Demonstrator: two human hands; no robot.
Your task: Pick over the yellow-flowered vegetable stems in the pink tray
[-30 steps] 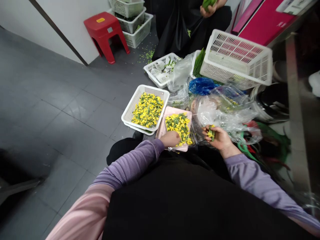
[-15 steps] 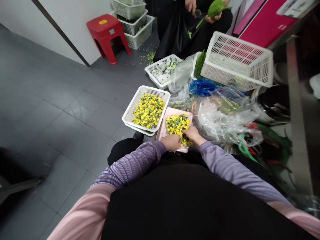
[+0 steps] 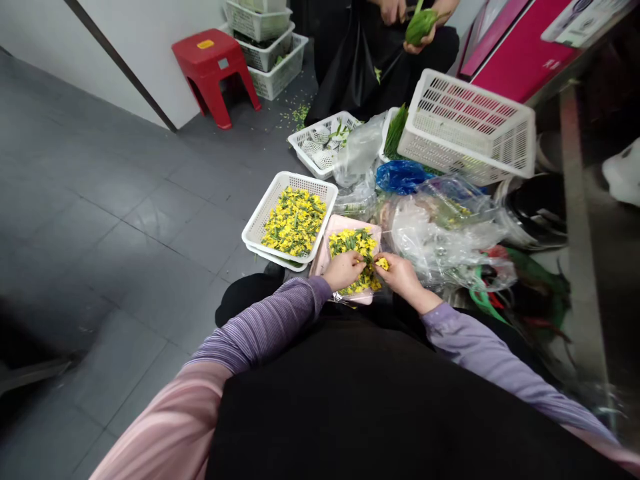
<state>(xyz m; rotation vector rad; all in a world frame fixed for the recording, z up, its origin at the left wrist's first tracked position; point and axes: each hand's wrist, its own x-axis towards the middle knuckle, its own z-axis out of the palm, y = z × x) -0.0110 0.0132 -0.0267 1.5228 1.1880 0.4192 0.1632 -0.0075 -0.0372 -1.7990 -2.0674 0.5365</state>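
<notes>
My right hand [image 3: 404, 277] pinches a yellow flower [image 3: 382, 263] at the right edge of a pink tray [image 3: 345, 223]. My left hand [image 3: 344, 269] is closed, its fingertips pressed together above the tray close to my right fingertips; what they hold is too small to make out. Yellow flowers with green stems [image 3: 353, 240] fill the tray, and clear plastic shows around its near edge. Just left of the tray stands a white basket [image 3: 254, 223] holding a heap of similar yellow flowers [image 3: 295, 223].
Plastic bags [image 3: 425, 230] lie right of the tray. Beyond are a small white basket [image 3: 300, 148] with white foam nets, a large tipped white crate [image 3: 465, 143] and a red stool [image 3: 213, 63]. Opposite, a co-worker's hand [image 3: 423, 43] holds a green vegetable [image 3: 420, 27].
My right hand has lifted from the flowers and moved right, now with a yellow flower in its fingertips. My left hand has risen slightly towards it. The co-worker's green vegetable has shifted left and down.
</notes>
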